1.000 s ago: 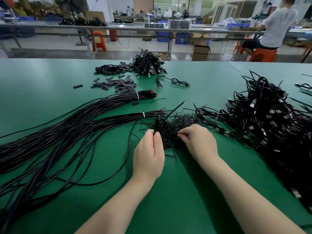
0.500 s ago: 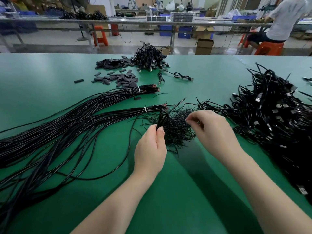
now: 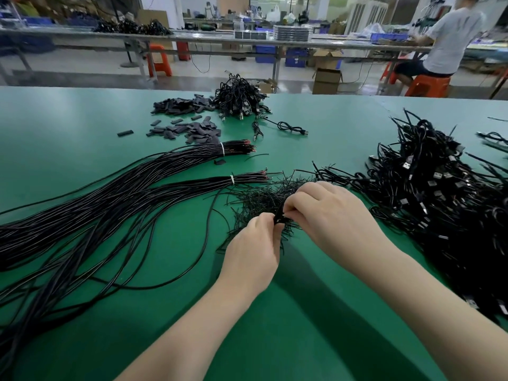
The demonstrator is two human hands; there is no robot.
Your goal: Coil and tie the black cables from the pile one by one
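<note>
1. Step in hand, as judged: tying. A small folded bundle of thin black cable [image 3: 279, 218] is held between both hands above the green tabletop [image 3: 316, 312], just over the heap of short black wire ties [image 3: 264, 199].
2. Left hand [image 3: 251, 254]: grip closed on the cable bundle, pinched at the fingertips. Right hand [image 3: 327, 213]: fingertips pinched at the top of the same bundle; whether a tie is held there cannot be told.
3. Long loose black cables [image 3: 90, 215] are spread to the left, two bunches banded in white. A large tangle of black cables with plug ends [image 3: 445, 204] lies to the right.
4. Next move, as judged: a tie wrapped round the bundle's middle and twisted tight while the left pinch keeps the loops together, then the bundle set aside.
</note>
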